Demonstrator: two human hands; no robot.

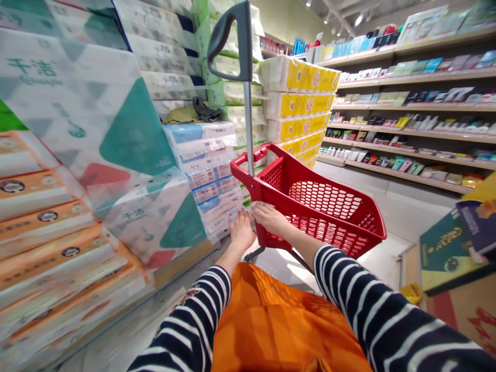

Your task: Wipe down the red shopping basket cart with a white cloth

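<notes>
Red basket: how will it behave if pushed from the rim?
Probably light: the red basket is empty, with open mesh walls. Its moulded plastic looks stiff under the right hand at its rim. The tall grey handle may make it tip if pushed high.

We count one red basket [321, 206] at twelve o'clock, with one grey handle [236, 41] rising from it; two hands, the left hand [241, 232] and the right hand [271, 217]; two striped sleeves [372, 310]; one stack of yellow packs [298, 77] at one o'clock, five layers showing; five shelves [387, 80] at two o'clock; the orange packs [42, 217] at nine o'clock are too blurred for us to count.
</notes>
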